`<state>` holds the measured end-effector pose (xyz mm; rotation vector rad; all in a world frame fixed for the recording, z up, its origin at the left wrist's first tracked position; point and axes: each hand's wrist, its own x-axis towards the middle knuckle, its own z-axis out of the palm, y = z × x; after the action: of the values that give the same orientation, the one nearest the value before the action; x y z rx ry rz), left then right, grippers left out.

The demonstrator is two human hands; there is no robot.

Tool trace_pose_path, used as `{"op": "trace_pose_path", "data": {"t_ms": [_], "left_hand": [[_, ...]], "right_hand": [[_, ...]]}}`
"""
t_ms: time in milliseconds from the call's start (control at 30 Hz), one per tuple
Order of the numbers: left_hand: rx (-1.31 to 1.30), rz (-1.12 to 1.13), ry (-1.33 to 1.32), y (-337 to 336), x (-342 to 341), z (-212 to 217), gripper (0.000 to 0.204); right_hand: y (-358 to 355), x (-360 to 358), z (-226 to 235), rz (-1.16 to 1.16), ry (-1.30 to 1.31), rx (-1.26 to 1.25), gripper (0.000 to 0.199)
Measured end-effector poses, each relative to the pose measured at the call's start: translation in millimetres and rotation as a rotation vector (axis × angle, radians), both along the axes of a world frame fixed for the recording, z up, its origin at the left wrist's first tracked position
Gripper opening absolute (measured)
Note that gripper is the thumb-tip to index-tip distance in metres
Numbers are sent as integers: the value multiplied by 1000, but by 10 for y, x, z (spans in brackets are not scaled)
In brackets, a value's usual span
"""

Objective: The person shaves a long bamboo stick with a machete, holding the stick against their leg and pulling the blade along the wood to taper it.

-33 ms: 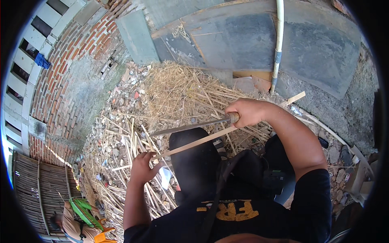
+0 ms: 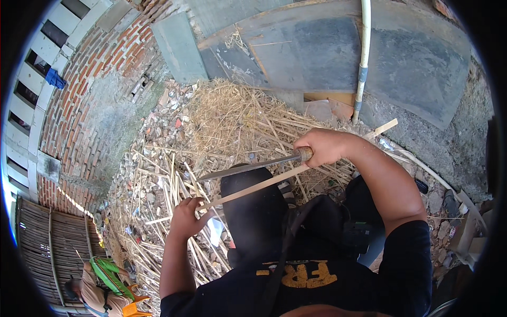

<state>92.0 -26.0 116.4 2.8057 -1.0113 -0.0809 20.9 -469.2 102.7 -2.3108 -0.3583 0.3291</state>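
Here's the right hand (image 2: 326, 149), fingers wrapped right round the wooden handle (image 2: 304, 154) of a long knife, its dark blade (image 2: 243, 170) reaching out to the left. And over on the other side, the left hand (image 2: 185, 217) has thumb and fingers closed on one end of a pale, flat bamboo strip (image 2: 253, 188), which slants up across the front of the body to the right hand; whether those fingers grip it too, you can't tell. Blade and strip run nearly side by side, the blade just beyond, both passing over a dark-clad knee (image 2: 251, 211). Out past them, loose split strips (image 2: 171, 185) criss-cross the rubble, and a heap of straw-coloured shavings (image 2: 227, 113) sits farther forward. Behind that stand grey panels (image 2: 317, 53), with a pale pipe (image 2: 364, 42) rising in front of them. Away to the left there's a weathered brick wall (image 2: 79, 100), a blue cloth (image 2: 54, 78) hanging high up, and at lower left another person (image 2: 95, 297), a bright green garment (image 2: 111, 277) at their side, by an orange chair (image 2: 136, 309).
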Motion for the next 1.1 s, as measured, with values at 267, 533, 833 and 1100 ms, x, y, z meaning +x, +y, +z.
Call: {"op": "trace_pose_path", "data": {"t_ms": [267,533,833,1100], "left_hand": [[69,125,453,205,13,-309,27],[-200,262,239,-48,-701,-483,31],[-326,331,480,-172,-823,-532,24],[-363,303,400,-92,-827,-716,47]], "right_hand": [[-68,-24,-82,-135,-197,-189,25],[-287,-7,-65,-506,-457,-341,23],[65,24,-70,-247,-228,-472,23],[-8,113,-228,-265,-200,-431,26]]}}
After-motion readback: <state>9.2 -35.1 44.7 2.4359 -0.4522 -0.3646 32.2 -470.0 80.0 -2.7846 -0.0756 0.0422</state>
